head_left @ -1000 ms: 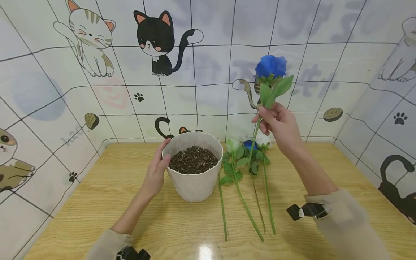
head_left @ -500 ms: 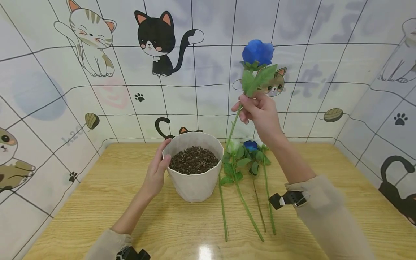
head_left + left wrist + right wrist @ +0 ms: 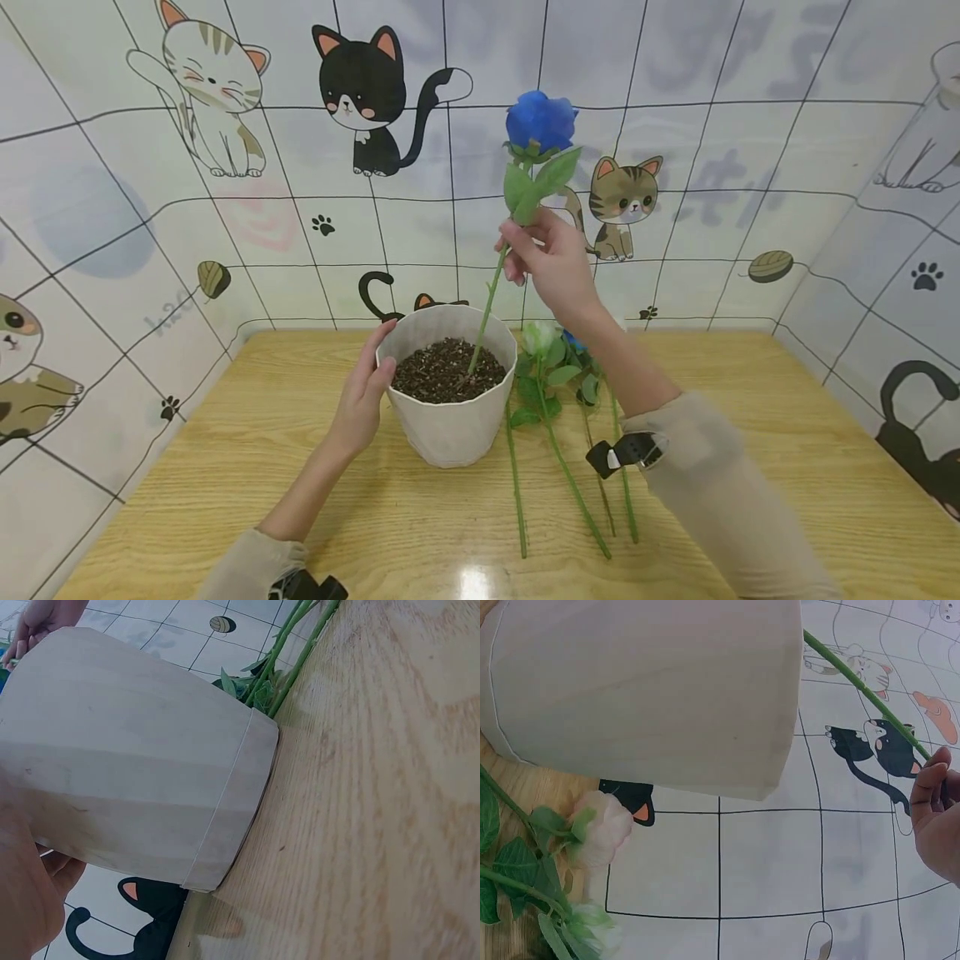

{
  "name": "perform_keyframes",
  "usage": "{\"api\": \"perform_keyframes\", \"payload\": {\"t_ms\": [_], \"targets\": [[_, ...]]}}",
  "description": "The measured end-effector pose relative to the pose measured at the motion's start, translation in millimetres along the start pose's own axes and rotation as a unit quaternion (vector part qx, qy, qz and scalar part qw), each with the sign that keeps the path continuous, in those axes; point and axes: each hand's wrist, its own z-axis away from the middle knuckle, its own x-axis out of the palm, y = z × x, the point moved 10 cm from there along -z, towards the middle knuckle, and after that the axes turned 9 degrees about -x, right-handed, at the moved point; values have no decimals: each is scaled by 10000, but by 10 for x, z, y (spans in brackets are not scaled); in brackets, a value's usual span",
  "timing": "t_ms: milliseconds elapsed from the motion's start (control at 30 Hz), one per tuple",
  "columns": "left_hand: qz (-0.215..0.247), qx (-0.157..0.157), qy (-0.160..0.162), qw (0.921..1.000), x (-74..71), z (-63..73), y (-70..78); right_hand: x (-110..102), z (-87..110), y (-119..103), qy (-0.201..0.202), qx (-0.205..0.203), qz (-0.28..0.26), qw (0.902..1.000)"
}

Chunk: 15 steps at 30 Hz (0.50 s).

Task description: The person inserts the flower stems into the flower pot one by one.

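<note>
A white flower pot point(image 3: 450, 429) with dark soil point(image 3: 435, 375) stands on the table. My left hand point(image 3: 354, 412) holds its left side, thumb at the near rim and fingers round the far side. Above the pot's right half, my right hand point(image 3: 553, 265) pinches the stem of a blue rose point(image 3: 540, 123) just under its leaves. The rose leans to the right, and its stem's lower end meets the soil near the right inner wall. In the right wrist view the green stem point(image 3: 866, 694) runs from the pot's rim to the fingers.
Right of the pot, several roses lie on the wooden table point(image 3: 420, 533): a greenish-white rose point(image 3: 538, 338), a partly covered blue one point(image 3: 573, 341), and a pale pink bloom point(image 3: 604, 829) in the right wrist view. A cat-patterned cloth wall point(image 3: 480, 167) closes off the back.
My right hand has carried the blue rose leftward from above the lying flowers to over the pot, and its stem end now reaches the soil. The left hand stays on the pot.
</note>
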Motion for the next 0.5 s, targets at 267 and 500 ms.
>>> {"api": "perform_keyframes", "payload": {"t_ms": [267,500], "targets": [[-34,21,69,10000,-7,2,2,281,-16,118,-380,29,593,9975],[-71,34,90,9999,-7,-1,-2,486,1,226,-531,60,779,9955]]}}
